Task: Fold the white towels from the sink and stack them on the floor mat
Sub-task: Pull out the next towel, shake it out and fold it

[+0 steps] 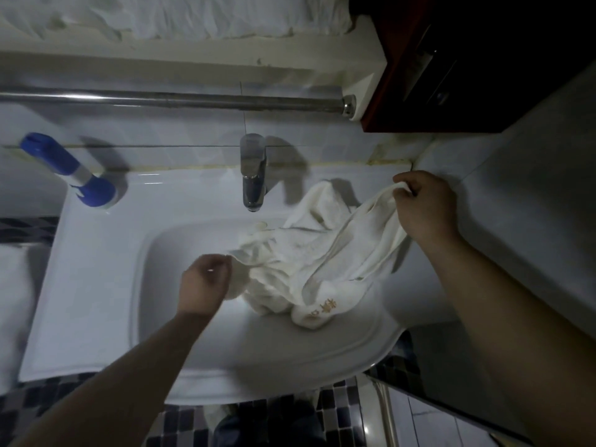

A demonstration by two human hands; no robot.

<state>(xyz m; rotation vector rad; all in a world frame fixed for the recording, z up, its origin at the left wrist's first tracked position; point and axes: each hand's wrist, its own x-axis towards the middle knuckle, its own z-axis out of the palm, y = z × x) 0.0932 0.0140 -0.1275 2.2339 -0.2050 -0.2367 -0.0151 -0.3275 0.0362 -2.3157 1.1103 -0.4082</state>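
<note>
1. Step in hand: lifting 1 white towel (309, 262) out of the sink (80, 269) so it can be spread for folding. No fold shows yet; the cloth is bunched.
2. The towel lies in the right half of the basin, centre-right of the frame, one end draped up over the rim below the faucet (253, 172).
3. The right hand (425, 208), at upper right, has its fingers curled tight round a gathered corner and holds it clear of the rim.
4. The left hand (206, 282), at centre, has curled fingers meeting the towel's left edge, and seems to pinch it (the contact itself is blurred).
5. Next move, as I judge it: find 2 adjacent corners, raise the towel free and shake it flat. The floor mat is not in view, so a turn away from the sink will be needed.
6. Writing: gold embroidery (319, 309) near the towel's lower hem, too small to read. The blue-capped bottle (67, 169) at upper left shows no legible label.
</note>
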